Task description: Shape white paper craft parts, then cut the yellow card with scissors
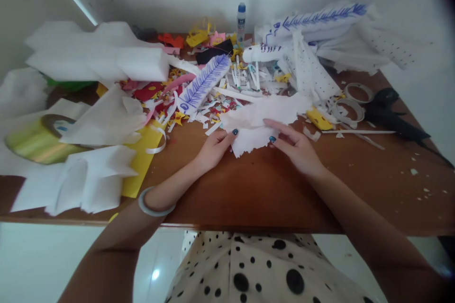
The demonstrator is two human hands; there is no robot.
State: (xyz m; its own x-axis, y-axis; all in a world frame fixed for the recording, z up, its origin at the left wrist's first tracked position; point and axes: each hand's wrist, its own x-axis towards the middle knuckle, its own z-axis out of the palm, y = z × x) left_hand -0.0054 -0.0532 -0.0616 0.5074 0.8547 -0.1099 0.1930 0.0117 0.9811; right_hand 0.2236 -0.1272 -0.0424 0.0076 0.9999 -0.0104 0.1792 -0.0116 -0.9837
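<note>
Wearing spotted cloth (266, 265), facing capped bottle (241, 23); pinching ragged-edged paper (254, 120) with left hand (215, 147), touching with spread-fingered right hand (298, 149).

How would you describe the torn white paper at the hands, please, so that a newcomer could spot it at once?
Start with the brown table and the scrap heap across its far side. At the heap's near edge, the left hand and right hand touch the torn white paper. Unlike the dotted white sheet behind it to the right, it is plain, with a ragged near edge.
</note>
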